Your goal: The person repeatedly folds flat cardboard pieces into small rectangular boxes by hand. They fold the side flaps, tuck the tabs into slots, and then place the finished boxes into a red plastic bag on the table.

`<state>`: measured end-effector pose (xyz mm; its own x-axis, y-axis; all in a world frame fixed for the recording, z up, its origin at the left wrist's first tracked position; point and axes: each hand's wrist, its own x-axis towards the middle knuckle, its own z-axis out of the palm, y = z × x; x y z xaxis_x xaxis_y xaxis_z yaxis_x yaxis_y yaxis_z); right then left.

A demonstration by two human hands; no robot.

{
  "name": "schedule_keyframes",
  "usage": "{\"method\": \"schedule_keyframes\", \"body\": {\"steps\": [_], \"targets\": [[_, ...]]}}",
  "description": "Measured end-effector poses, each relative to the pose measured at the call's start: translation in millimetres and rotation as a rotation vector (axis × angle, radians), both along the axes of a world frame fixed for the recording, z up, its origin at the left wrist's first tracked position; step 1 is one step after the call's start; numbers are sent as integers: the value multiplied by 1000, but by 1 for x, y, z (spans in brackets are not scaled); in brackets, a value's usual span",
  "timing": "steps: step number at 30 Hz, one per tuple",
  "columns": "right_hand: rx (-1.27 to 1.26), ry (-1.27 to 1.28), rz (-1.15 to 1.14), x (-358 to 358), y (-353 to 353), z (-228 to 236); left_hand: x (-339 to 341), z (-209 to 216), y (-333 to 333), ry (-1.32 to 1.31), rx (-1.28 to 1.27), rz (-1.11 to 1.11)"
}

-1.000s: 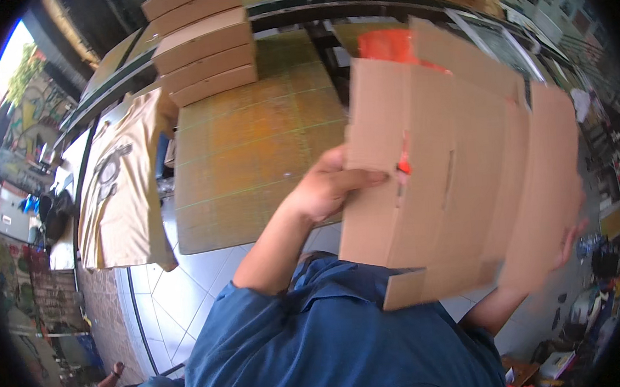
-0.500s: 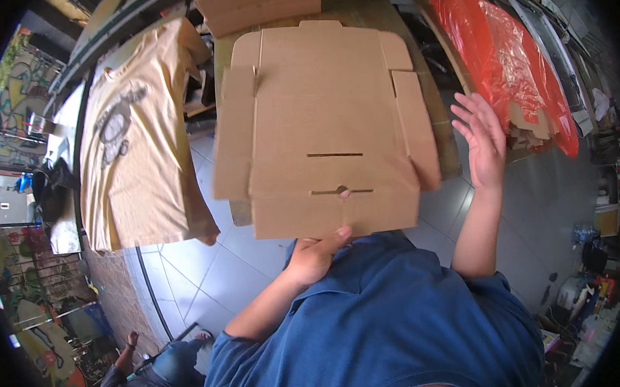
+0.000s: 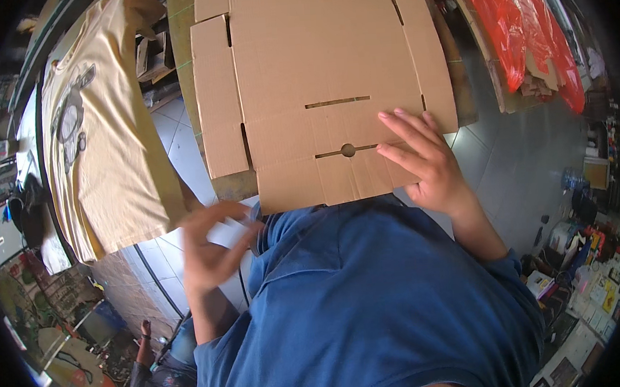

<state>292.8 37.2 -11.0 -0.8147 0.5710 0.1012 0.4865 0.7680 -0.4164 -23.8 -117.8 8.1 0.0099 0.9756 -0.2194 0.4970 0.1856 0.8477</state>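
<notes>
We begin at the hands. We find the left hand (image 3: pixel 217 249) released: its fingers curve away from the thumb, blurred, beside the near left corner of the cardboard box blank (image 3: pixel 316 58). We find the right hand (image 3: pixel 433 168) unclenched, its extended fingers lying on the blank's near panel, right of the round hole (image 3: pixel 348 150); we cannot tell whether the thumb presses the edge.

The blank lies unfolded over the table (image 3: pixel 236 188), directly before the wearer's blue shirt (image 3: pixel 394 288), its far end cut off by the upper border. We note a straight slot (image 3: pixel 338 102) beyond the hole.

To the right, we locate a red plastic bag (image 3: pixel 501 15) with cardboard pieces (image 3: pixel 540 73) at its near end; we cannot tell whether they sit inside or under it. To the left, we see a tan T-shirt (image 3: pixel 105 156) laid out and, lower, a seated person (image 3: pixel 168 376).
</notes>
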Motion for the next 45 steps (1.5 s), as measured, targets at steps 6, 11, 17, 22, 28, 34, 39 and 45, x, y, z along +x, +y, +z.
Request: {"method": "schedule_keyframes", "body": {"steps": [6,11,17,22,28,34,39,45], "targets": [[24,94,-85,-5,-7,-10,-25,-27,26,532,207,138],[-54,83,-110,-6,-5,-2,-37,-42,37,325,498,190],[-112,63,-92,-3,-1,3,-9,-57,62,142,843,532],[-119,84,-97,-4,-2,2,5,-44,66,317,849,397],[-127,113,-79,-1,1,-1,3,-37,82,316,873,108],[-151,118,-95,-4,1,2,-20,-34,84,-370,570,-7],[-171,124,-87,-1,1,1,-22,-27,94,-63,655,-137],[-181,135,-98,-3,1,2,-5,-40,92,161,729,293]]}}
